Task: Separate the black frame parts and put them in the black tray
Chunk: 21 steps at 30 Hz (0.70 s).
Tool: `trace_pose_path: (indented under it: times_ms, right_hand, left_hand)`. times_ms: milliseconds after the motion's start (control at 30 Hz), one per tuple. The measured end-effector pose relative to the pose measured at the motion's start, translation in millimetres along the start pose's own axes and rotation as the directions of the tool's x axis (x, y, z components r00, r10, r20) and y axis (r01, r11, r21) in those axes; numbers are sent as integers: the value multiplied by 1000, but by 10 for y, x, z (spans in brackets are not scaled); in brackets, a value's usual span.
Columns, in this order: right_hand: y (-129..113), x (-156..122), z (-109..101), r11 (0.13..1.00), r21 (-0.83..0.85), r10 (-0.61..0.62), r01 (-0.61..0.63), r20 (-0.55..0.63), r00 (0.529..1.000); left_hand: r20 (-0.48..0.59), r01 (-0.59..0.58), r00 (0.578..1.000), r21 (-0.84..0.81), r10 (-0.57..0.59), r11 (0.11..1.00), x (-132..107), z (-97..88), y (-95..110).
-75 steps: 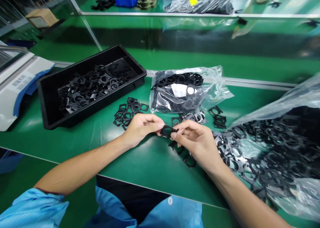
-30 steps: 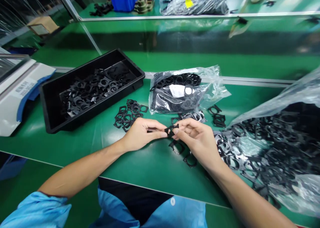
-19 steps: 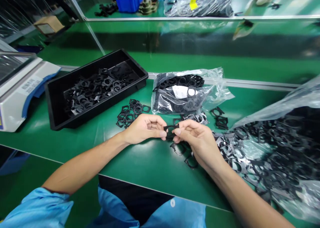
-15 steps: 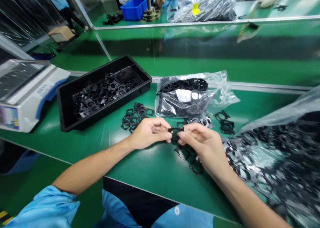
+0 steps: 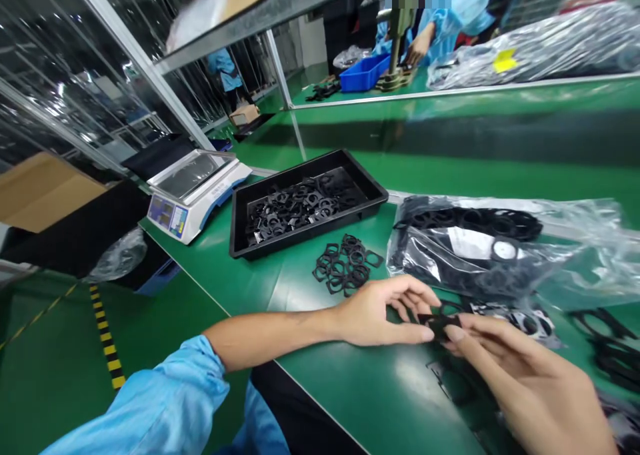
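Observation:
Both my hands pinch one small black plastic frame part (image 5: pixel 439 322) just above the green table (image 5: pixel 380 402). My left hand (image 5: pixel 385 312) grips its left edge with thumb and fingers closed. My right hand (image 5: pixel 525 375) grips its right edge in the same way. A loose heap of the same black parts (image 5: pixel 346 265) lies just beyond my left hand. More loose parts (image 5: pixel 607 348) lie at the right edge of the view, and one flat part (image 5: pixel 453 382) lies under my right hand.
A black tray (image 5: pixel 240 232) with several parts stands at the back left, next to a white weighing scale (image 5: pixel 193 192). A clear bag of black parts (image 5: pixel 480 255) lies behind my hands. Across the belt, another person in blue works beside a blue bin (image 5: pixel 365 75).
The view has swung left and up, bringing the scale, floor and a person across the belt into sight. My hands still pinch the same black part between them.

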State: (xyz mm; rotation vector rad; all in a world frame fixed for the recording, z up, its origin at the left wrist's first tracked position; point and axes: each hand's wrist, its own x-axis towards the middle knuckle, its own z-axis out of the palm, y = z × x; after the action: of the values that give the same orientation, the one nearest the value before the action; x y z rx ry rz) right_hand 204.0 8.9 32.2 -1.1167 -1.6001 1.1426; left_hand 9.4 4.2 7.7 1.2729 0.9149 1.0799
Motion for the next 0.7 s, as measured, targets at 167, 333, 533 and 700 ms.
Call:
trace_pose_path:
  times_ms: [167, 333, 533, 700]
  right_hand:
    - [-1, -46, 12, 997, -80, 6, -5, 10, 1000]
    - [39, -68, 23, 997, -67, 34, -34, 2, 999]
    - [-19, -118, 55, 991, -127, -18, 30, 94, 995]
    - [-30, -151, 41, 990, -139, 32, -19, 93, 995]
  left_hand:
    - [61, -15, 998, 59, 11, 998, -3, -23, 31]
    - [-12, 97, 995, -64, -98, 993, 8, -20, -27]
    - [-84, 128, 986, -153, -142, 980, -89, 39, -32]
    - [-62, 87, 994, -41, -90, 995, -158, 34, 0]
